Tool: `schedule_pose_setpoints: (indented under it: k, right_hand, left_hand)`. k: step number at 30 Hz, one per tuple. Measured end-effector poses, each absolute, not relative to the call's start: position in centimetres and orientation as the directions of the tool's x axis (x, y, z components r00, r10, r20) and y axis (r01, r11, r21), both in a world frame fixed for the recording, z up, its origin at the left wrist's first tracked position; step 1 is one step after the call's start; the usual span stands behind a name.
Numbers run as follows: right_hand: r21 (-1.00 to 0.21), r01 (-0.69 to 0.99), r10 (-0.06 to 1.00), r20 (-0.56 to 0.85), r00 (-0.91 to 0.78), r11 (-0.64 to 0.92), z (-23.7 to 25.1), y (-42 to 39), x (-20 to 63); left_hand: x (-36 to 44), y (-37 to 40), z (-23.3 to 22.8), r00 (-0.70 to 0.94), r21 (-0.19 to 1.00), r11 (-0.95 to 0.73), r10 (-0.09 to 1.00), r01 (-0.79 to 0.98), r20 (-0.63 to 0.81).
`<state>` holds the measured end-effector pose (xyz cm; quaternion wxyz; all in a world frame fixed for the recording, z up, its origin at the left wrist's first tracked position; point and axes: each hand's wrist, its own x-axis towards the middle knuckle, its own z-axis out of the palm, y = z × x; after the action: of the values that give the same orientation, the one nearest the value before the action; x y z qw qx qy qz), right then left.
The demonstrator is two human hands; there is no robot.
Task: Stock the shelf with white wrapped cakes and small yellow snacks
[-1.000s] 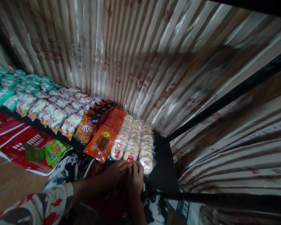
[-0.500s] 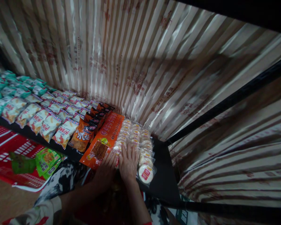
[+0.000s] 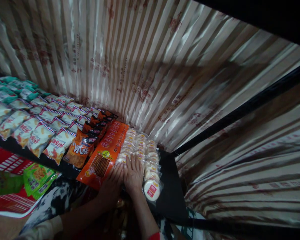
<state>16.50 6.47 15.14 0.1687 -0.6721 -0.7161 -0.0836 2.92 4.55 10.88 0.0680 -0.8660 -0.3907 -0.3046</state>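
Observation:
Both of my hands lie flat, side by side, at the front of a shelf. My left hand (image 3: 113,178) has its fingers stretched out over the near end of the white round packs and beside the orange snack packet (image 3: 97,163). Resting on the rows of clear-wrapped white round crackers (image 3: 140,146) is my right hand (image 3: 133,173), fingers extended and slightly apart. The front cracker pack (image 3: 152,190) of the right-hand row shows a red label. My palms hide the front packs of the other rows.
Left of the orange packet stand brown-orange snack bags (image 3: 80,148), white snack bags (image 3: 60,143) and teal bags (image 3: 7,91). A red basket (image 3: 12,200) below holds green packets (image 3: 38,178). Behind hangs a striped sheet (image 3: 130,66); a black post (image 3: 240,110) slants at right.
The view has shifted slightly, so the shelf goods sit further left. My hands stay flat at the front of the cracker rows, with little movement against them.

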Motion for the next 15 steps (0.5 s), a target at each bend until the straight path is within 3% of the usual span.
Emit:
schedule_pose_setpoints:
  k: [8,11,15]
  right_hand:
    - [-0.235,0.958,0.927,0.37,-0.066,0.162,16.5,8.2,18.9]
    - [-0.3,0.932,0.897,0.438,-0.057,0.205,17.7,11.0,21.2]
    - [-0.383,0.893,0.885,0.464,-0.036,0.237,18.8,16.5,24.2]
  left_hand:
    - [3.0,5.3,13.3,0.49,0.157,-0.693,0.634,0.704,0.598]
    - [3.5,8.4,15.8,0.416,0.282,-0.68,0.67,0.677,0.615]
    - [5.2,16.1,18.8,0.288,0.533,-0.433,0.897,0.727,0.336]
